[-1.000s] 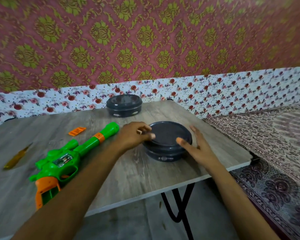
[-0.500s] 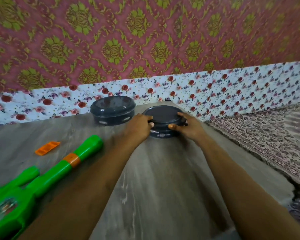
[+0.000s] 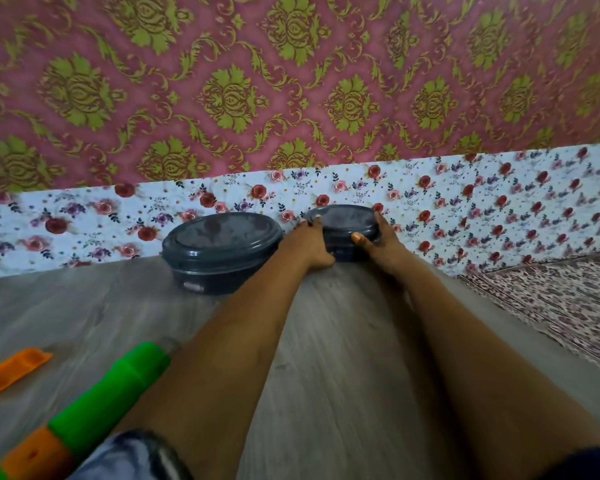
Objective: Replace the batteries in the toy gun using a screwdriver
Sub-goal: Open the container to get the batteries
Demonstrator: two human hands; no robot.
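Head view: left hand (image 3: 309, 244) and right hand (image 3: 383, 241) grip right tub (image 3: 342, 220), just beside left tub (image 3: 219, 252).

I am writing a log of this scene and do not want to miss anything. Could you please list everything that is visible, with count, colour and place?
lidded round containers: 2, dark grey, at the table's far edge by the wall; the left container stands free, the right container is held
toy gun: 1, green with an orange band, near left, only partly in view
flat plastic piece: 1, orange, on the table at the picture's left edge
table: 1, grey wood grain
patterned cloth: 1, maroon and white, right of the table
left hand: 1, grips the right container's left side
right hand: 1, grips its right side
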